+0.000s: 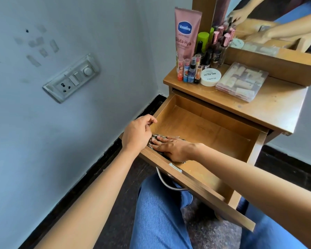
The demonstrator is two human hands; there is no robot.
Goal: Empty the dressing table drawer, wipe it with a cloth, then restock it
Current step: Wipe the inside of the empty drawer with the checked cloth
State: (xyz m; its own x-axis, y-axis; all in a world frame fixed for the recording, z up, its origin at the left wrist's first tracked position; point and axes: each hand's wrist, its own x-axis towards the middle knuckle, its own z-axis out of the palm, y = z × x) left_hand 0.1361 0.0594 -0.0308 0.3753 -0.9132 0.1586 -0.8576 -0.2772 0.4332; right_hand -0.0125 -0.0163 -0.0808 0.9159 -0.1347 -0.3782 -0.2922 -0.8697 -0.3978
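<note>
The wooden drawer [205, 130] stands pulled out of the dressing table [269, 106], its smooth, boxy interior bare apart from a cloth. The right hand [172, 148] lies palm down in the drawer's near left corner, fingers flat and stretched together, pressing a dark, mottled cloth [155, 139] against the drawer floor; only crumpled edges of the cloth show around the fingers. The left hand [138, 133] rests on the drawer's left side wall, fingers curled loosely over the rim, thumb tucked near them. A curved metal handle [166, 182] hangs from the drawer's flat front panel, above a knee in blue denim.

Beyond the drawer, on the tabletop, stand a tall pink Vaseline tube [187, 31], a cluster of small cylindrical lip balm sticks [187, 71] and dark nail polish bottles [206, 60], a round white nail polish remover tub [210, 77], and a flat clear plastic case [241, 81] holding pale pieces. A mirror [276, 20] rises behind them.
</note>
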